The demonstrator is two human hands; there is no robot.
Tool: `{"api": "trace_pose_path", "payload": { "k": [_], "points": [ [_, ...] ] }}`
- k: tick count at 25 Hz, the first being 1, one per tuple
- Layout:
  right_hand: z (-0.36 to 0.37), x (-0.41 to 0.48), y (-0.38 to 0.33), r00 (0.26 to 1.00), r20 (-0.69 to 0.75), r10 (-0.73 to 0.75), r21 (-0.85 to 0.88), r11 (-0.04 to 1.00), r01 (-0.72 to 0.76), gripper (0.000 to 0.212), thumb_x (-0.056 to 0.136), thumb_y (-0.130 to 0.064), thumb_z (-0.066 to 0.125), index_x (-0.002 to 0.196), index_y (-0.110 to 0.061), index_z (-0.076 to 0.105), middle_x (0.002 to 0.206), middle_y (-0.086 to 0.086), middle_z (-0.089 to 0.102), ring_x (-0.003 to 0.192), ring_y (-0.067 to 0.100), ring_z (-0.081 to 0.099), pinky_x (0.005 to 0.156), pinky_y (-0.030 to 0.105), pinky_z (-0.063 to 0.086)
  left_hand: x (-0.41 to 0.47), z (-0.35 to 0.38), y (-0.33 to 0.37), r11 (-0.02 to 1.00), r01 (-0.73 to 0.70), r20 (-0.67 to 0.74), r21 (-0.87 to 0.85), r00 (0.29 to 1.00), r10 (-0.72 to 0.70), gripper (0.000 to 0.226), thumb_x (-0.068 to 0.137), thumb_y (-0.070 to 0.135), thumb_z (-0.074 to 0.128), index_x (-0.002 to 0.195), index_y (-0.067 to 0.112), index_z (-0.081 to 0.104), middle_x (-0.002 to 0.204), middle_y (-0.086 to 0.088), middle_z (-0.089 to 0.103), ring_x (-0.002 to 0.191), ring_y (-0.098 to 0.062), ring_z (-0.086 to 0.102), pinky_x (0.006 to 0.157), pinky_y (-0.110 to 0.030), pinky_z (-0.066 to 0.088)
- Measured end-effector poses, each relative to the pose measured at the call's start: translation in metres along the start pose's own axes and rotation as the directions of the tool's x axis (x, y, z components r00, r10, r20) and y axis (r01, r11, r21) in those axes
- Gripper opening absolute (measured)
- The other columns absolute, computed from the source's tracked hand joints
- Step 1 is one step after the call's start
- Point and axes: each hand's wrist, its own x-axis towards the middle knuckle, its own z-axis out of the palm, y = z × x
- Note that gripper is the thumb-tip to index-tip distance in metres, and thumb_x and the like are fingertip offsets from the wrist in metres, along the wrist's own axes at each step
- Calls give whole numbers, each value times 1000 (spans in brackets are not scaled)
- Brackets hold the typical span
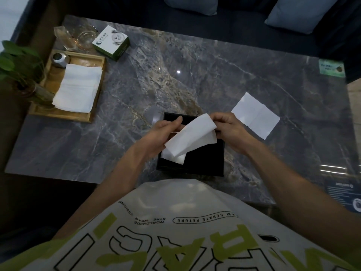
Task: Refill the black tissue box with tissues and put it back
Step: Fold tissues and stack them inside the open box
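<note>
The black tissue box (205,161) sits on the marble table near its front edge, right in front of me. Above it I hold one white tissue (190,140), bent over on itself. My left hand (164,132) pinches its lower left part and my right hand (227,125) pinches its upper right corner. My hands and the tissue hide most of the box top. Another flat tissue (256,115) lies on the table just right of the box. A stack of white tissues (77,88) rests on a wooden tray (58,114) at the left.
On the tray stands a small metal jar (58,59). Behind it are glass cups (86,39) and a green-and-white carton (111,43). A potted plant (17,63) stands at the far left. A sofa with cushions (293,14) runs along the far side.
</note>
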Motion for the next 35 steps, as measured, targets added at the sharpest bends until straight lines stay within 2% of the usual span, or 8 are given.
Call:
{"api": "trace_pose_path", "payload": {
  "k": [3, 6, 10, 14, 19, 28, 32, 35],
  "points": [
    [1, 3, -3, 998, -7, 55, 50, 997, -54, 33, 92, 2, 47, 78, -15, 72, 81, 2, 70, 80, 17, 65, 73, 29, 51, -3, 0, 4, 964, -199, -82, 177, 973, 216, 44, 97, 37, 53, 62, 17, 69, 55, 6, 60, 49, -7, 52, 48, -18, 39],
    [1, 7, -4, 995, -20, 96, 117, 989, -93, 37, 90, -7, 44, 72, -18, 75, 81, 1, 74, 81, 17, 70, 79, 32, 52, -6, 0, 8, 884, -322, -93, 338, 924, 372, 55, 98, 37, 52, 50, 18, 34, 50, 6, 26, 47, -9, 24, 54, -28, 27],
    [3, 7, -6, 991, -76, 111, 77, 992, -105, 41, 98, -35, 50, 72, -22, 78, 84, -3, 77, 83, 11, 74, 77, 27, 55, -9, 0, 6, 771, -355, -50, 529, 894, 446, 56, 96, 46, 47, 68, 1, 65, 66, -18, 57, 56, -31, 44, 58, -42, 37],
    [5, 7, -6, 991, -97, 91, -11, 996, -93, 48, 102, -44, 41, 80, -21, 78, 84, -11, 77, 81, 1, 72, 68, 12, 55, -17, 6, 8, 669, -373, -53, 643, 850, 525, 41, 100, 41, 45, 90, 18, 78, 80, 12, 66, 63, -14, 57, 54, -19, 35],
    [11, 4, -4, 992, -114, -55, -78, 996, 46, 11, 92, -11, 65, 88, -14, 75, 74, -15, 74, 68, -7, 65, 66, 10, 50, -15, 8, 7, 722, -353, -96, 595, 861, 499, 20, 93, 23, 63, 92, 10, 78, 93, 5, 71, 76, 2, 62, 65, -8, 41],
    [11, 5, -4, 997, 29, -75, -60, 995, 77, 35, 81, 4, 73, 103, -23, 69, 102, 0, 72, 89, 9, 69, 76, 24, 56, -10, -1, -2, 930, -245, -112, 273, 952, 283, 36, 84, 11, 73, 117, 21, 64, 77, 5, 75, 75, -6, 70, 67, -17, 53],
    [10, 10, 5, 990, 86, 115, -22, 993, -113, 50, 79, -3, 77, 121, -22, 58, 97, 2, 74, 89, 17, 71, 74, 30, 59, -5, -2, -16, 963, -133, -241, 232, 952, 189, 19, 84, 6, 71, 97, 21, 71, 71, 7, 69, 63, 1, 64, 62, -16, 49],
    [11, 11, 21, 959, 149, 243, 4, 969, -246, 32, 80, -2, 76, 106, -18, 64, 93, 2, 74, 86, 15, 72, 68, 28, 59, -5, -5, -27, 976, -91, -309, 196, 939, 150, 20, 84, 4, 70, 90, 24, 69, 72, 3, 67, 61, -1, 63, 61, -18, 48]
  ]
}}
